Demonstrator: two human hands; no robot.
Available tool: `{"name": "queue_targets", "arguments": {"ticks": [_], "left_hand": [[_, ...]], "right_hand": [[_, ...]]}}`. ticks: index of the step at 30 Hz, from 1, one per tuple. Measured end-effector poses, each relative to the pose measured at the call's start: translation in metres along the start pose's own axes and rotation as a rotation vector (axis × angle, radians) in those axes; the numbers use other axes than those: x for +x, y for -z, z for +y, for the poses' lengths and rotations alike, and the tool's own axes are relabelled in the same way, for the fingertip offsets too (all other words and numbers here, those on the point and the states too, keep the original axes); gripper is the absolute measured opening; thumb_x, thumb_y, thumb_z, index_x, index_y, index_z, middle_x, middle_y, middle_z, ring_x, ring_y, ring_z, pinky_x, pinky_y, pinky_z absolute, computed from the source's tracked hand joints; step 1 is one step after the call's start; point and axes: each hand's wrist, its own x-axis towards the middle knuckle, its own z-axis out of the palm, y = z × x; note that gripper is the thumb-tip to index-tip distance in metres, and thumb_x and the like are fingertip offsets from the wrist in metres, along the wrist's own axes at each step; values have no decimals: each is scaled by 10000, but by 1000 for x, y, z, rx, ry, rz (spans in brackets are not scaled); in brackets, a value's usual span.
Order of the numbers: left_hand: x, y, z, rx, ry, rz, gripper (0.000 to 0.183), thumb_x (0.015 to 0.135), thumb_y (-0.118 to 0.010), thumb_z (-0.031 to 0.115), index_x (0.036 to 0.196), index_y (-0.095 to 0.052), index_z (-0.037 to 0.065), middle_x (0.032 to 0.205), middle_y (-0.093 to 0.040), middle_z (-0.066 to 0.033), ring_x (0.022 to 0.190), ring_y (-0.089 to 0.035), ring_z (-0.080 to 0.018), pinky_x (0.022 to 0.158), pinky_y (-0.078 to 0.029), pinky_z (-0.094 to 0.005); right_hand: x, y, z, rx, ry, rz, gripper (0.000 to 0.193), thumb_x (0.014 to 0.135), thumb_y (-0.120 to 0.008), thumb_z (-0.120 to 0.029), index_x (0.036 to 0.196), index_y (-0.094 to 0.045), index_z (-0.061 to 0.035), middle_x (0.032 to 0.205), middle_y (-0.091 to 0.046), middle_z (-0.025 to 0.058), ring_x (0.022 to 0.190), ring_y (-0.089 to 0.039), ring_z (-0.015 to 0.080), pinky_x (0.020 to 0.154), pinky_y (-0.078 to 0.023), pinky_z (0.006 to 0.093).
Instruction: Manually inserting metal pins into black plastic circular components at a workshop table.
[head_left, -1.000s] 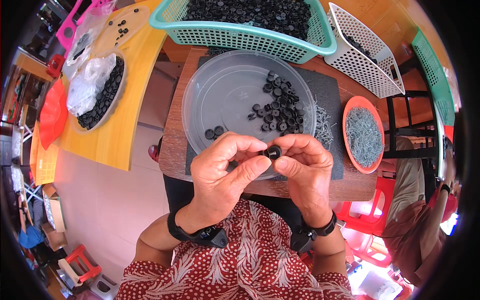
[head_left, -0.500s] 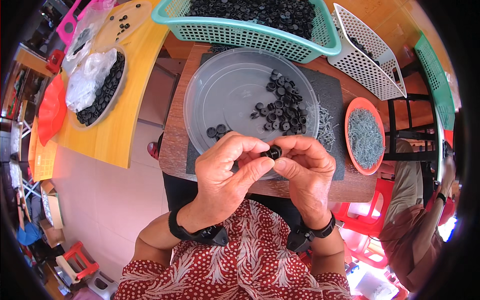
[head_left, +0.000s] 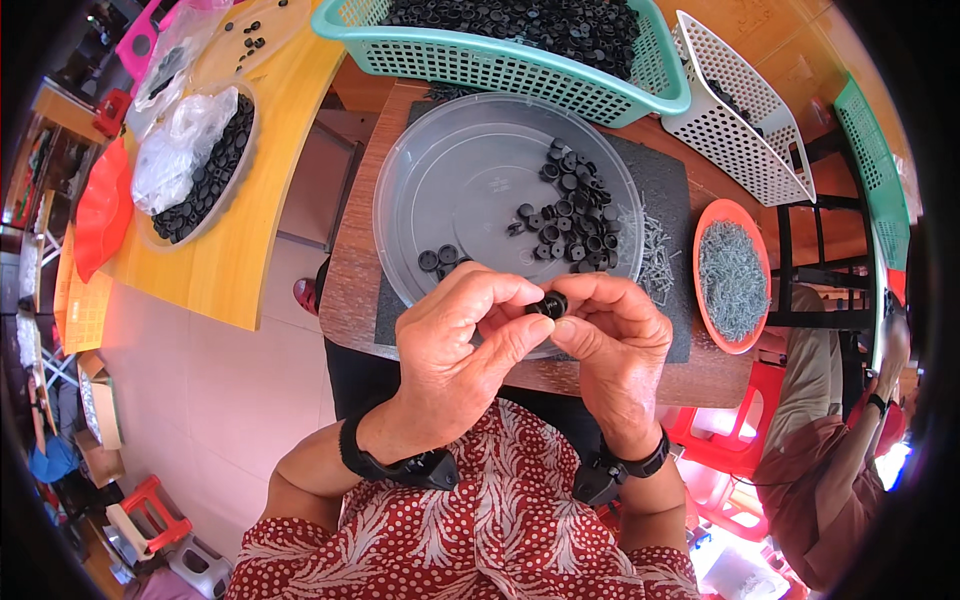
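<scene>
**Round black part pinched between two sets of fingertips**

In the head view, with the clock centred on the held part and twelve at the top, a small round black part [head_left: 547, 304] is gripped over the near rim of a clear tub [head_left: 450, 190]. It is pinched from nine o'clock by the thumb and finger of the left hand [head_left: 445, 335] and from three o'clock by those of the right hand [head_left: 622, 335]; both grips are closed on it. Whether anything is seated inside cannot be told, since a glint and the fingertips obscure it.

Similar black pieces [head_left: 575, 215] are heaped in the tub towards one o'clock, and a few more [head_left: 440, 260] are gathered at ten. Loose metal fasteners [head_left: 655, 262] are scattered at two on a dark mat [head_left: 668, 180], and more are held in an orange plate [head_left: 722, 208] near three.

The part could be dropped if the pinch were slackened, as so little of its smooth, curved surface is covered; it might be lost among the pieces or over the table [head_left: 690, 378] edge at six. If the tub were knocked by a wrist, its two groups could be mixed. The loose fasteners could be swept aside by a wide swing of the right hand.
</scene>
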Motion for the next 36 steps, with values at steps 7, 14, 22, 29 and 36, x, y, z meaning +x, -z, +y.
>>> {"name": "queue_targets", "arguments": {"ticks": [7,14,22,29,36], "left_hand": [[0,1,1,9,30,-13,200,771,-706,5,942,-608,-29,853,-588,-45,737,-538,-80,661,-446,-207],[2,1,3,-80,183,-61,260,766,-707,-1,1006,-610,-29,842,-575,-22,759,-535,-70,684,-456,-202],[4,1,3,-64,135,-114,257,749,-705,-37,993,-624,-24,841,-569,-17,761,-529,-70,686,-456,-203],[4,-1,2,-109,170,-103,243,745,-704,-53,973,-625,-25,827,-573,-11,756,-528,-66,680,-459,-205],[5,-4,2,-115,142,-100,250,742,-708,-55,974,-619,-29,815,-574,-11,735,-528,-61,666,-461,-197]], "right_hand": [[0,-2,0,-19,46,3,223,805,-599,97,1016,-625,31,923,-619,55,815,-564,85,711,-483,202],[-3,1,-2,20,0,14,195,828,-585,79,1013,-624,31,947,-631,69,852,-589,109,757,-493,235],[-2,5,0,-23,72,-12,190,823,-589,82,1000,-627,25,930,-642,58,842,-592,99,769,-482,232],[-5,4,-5,111,-80,39,169,821,-598,74,978,-627,18,917,-648,58,831,-595,99,760,-485,232],[-5,4,-5,97,-39,38,149,825,-610,57,969,-624,21,888,-649,66,794,-596,94,727,-489,219]]}}
